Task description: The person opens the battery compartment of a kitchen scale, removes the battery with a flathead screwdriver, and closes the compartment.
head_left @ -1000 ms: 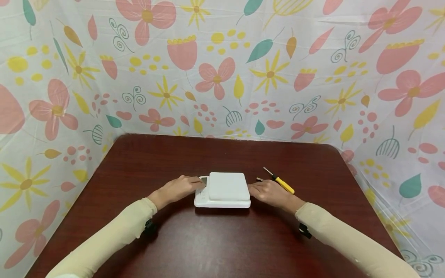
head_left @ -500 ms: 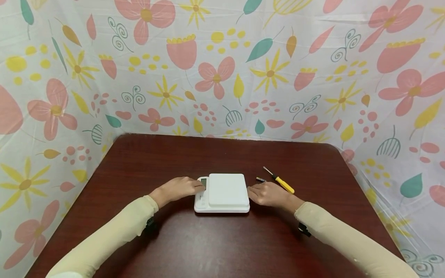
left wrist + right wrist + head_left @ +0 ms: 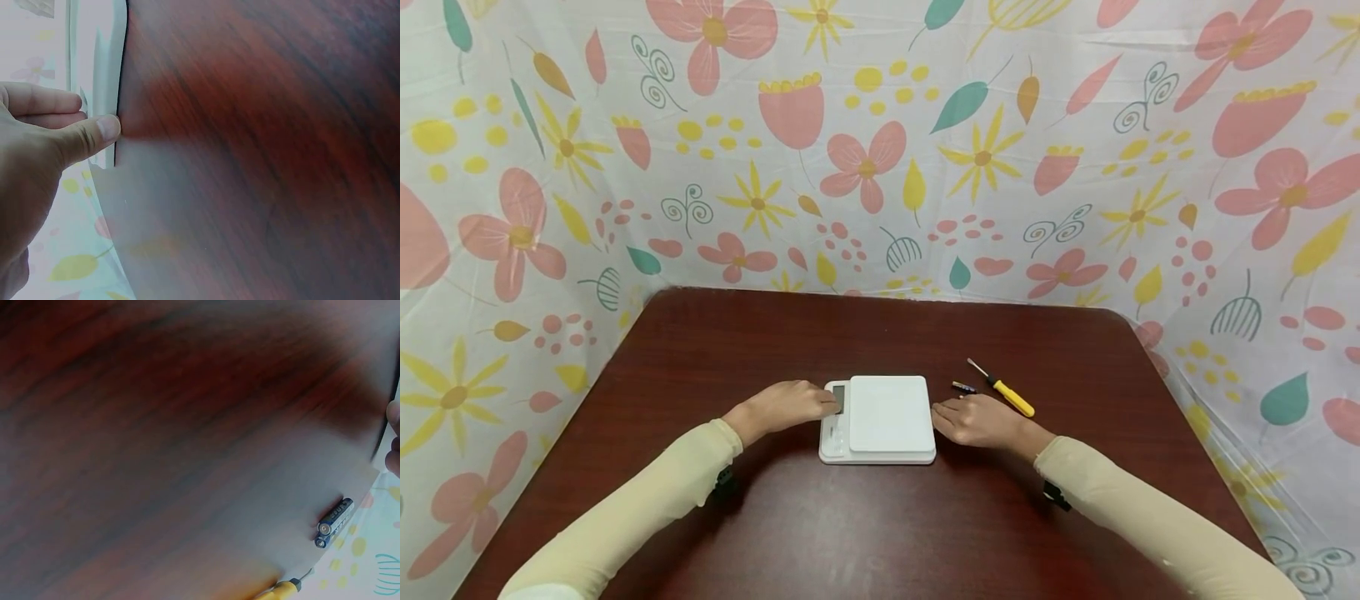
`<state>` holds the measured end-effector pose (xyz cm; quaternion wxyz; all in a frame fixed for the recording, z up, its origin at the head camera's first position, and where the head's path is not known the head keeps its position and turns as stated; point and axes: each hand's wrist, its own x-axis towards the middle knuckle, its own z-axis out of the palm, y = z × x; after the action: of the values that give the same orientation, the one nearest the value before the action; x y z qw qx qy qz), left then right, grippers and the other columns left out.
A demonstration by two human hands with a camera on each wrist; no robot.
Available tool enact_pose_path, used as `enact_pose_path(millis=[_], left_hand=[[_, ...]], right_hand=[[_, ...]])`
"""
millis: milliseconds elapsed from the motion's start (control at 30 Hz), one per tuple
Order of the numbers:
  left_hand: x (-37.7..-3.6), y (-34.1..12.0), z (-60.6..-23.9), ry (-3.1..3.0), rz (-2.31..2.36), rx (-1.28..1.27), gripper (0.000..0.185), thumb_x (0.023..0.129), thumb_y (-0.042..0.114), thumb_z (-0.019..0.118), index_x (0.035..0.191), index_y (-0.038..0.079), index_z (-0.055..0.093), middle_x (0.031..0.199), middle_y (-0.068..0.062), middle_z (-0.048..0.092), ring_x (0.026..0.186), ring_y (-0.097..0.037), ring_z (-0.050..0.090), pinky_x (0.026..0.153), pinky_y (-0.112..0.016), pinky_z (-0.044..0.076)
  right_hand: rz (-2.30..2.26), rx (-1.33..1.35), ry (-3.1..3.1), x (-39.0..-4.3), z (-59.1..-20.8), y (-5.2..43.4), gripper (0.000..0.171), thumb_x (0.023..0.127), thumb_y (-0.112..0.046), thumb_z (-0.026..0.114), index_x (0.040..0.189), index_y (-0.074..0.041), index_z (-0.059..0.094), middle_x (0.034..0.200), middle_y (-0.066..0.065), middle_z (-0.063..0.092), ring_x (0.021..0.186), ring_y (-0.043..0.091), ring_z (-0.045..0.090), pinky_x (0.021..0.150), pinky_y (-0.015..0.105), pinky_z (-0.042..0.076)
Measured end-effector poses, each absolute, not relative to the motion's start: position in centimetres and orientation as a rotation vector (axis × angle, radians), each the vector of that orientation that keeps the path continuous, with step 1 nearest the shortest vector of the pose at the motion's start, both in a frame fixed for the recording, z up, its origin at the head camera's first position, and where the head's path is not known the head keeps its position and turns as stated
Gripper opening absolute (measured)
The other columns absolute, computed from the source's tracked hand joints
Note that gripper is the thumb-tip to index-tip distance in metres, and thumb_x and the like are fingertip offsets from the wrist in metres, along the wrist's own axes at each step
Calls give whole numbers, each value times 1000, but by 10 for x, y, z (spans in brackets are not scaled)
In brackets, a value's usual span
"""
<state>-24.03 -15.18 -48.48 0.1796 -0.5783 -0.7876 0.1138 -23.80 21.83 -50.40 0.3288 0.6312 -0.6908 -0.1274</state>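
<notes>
A white kitchen scale (image 3: 889, 414) lies near the middle of the table, its square plate facing up. The small grey display (image 3: 838, 398) sits at its back left corner. My left hand (image 3: 792, 404) pinches the scale's left edge; in the left wrist view the thumb (image 3: 94, 137) presses the scale's side wall (image 3: 106, 75) and the fingers are behind it. At the opposite edge is my right hand (image 3: 973, 419), fingers bent against the scale's side. Only those fingertips (image 3: 393, 461) show at the border of the right wrist view.
Two small batteries (image 3: 335, 519) lie side by side beyond my right hand. Next to them is a screwdriver (image 3: 1011, 396) with a yellow handle, its tip pointing to the back. A floral curtain (image 3: 865, 167) hangs behind the dark red wooden table (image 3: 880, 533).
The scale's front edge has come down and toward me, and more of its top shows. Both hands keep to its sides and have shifted only slightly. More of the batteries is visible.
</notes>
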Motion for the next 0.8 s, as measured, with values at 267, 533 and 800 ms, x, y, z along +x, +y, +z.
enact_pose_path(millis=[267, 533, 800], left_hand=[[-239, -153, -483, -2255, 284, -1641, 26, 87, -5, 75, 105, 14, 72, 103, 5, 74, 84, -8, 71, 68, -16, 60], [-238, -157, -483, -2304, 266, -1639, 31, 88, -4, 75, 114, 13, 72, 109, 1, 74, 92, -11, 72, 72, -18, 61], [-243, -169, -476, -2318, -36, -1473, 21, 89, 0, 76, 108, 8, 76, 104, -4, 74, 89, -14, 73, 72, -26, 64]], right_hand=[[-342, 1657, -1823, -237, -503, 219, 56, 111, 2, 18, 97, -2, 72, 93, 9, 76, 81, 15, 72, 66, 25, 62], [-303, 1640, -1869, -234, -498, 221, 58, 112, -1, 17, 96, -2, 72, 90, 6, 75, 79, 14, 70, 68, 24, 62], [101, 1426, -2154, -218, -484, 227, 17, 92, -19, 77, 98, -4, 75, 89, 1, 76, 79, 14, 72, 66, 29, 63]])
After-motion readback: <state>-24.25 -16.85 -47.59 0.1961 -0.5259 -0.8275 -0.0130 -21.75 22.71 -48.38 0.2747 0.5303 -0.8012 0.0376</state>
